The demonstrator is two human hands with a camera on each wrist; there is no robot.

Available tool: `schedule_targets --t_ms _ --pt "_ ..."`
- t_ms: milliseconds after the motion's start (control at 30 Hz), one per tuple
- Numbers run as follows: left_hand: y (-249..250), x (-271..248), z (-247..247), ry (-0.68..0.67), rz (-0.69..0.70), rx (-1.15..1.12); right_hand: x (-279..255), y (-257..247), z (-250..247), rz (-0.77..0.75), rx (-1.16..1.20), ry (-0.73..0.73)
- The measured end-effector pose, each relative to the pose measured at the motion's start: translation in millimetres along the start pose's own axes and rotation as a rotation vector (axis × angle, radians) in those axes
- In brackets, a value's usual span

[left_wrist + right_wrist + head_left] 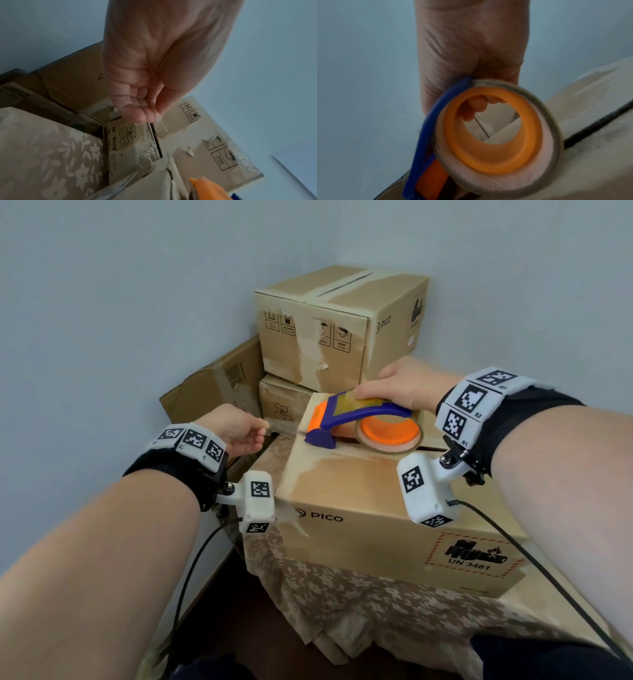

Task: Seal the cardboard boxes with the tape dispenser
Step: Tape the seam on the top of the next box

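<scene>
Left hand (239,429) pinches a clear tape end (277,424), off the box's left edge | left wrist view alone shows a cherry box (130,143) below | flowered cloth (342,594) under the PICO box (359,508) | tape dispenser (359,422) on the box top, right hand (407,388) grasping it | right wrist view shows fingers (474,106) through the roll.
</scene>
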State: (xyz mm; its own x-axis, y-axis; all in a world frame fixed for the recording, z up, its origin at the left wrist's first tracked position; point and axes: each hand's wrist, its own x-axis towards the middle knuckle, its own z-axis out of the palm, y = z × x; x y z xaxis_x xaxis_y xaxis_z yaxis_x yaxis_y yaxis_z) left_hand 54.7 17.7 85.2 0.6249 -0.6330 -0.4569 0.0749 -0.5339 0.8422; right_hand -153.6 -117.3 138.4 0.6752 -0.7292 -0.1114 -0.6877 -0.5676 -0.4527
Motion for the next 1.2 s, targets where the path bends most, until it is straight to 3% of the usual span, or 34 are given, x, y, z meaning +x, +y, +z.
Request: schedule_targets --t_ms 267,467,800,1200 --pt "-2 -4 6 -0.043 0.003 -0.048 6 -25 5 0.088 -0.208 -0.007" --pt "-3 -5 -2 -0.034 0.003 -0.07 7 -18 17 0.147 -0.071 0.164" --pt "-6 5 -5 0.016 0.177 -0.119 1 -22 15 0.118 -0.066 0.208" --pt "-13 7 -3 -0.326 0.176 -0.526 -6 -14 20 0.126 0.033 0.251"
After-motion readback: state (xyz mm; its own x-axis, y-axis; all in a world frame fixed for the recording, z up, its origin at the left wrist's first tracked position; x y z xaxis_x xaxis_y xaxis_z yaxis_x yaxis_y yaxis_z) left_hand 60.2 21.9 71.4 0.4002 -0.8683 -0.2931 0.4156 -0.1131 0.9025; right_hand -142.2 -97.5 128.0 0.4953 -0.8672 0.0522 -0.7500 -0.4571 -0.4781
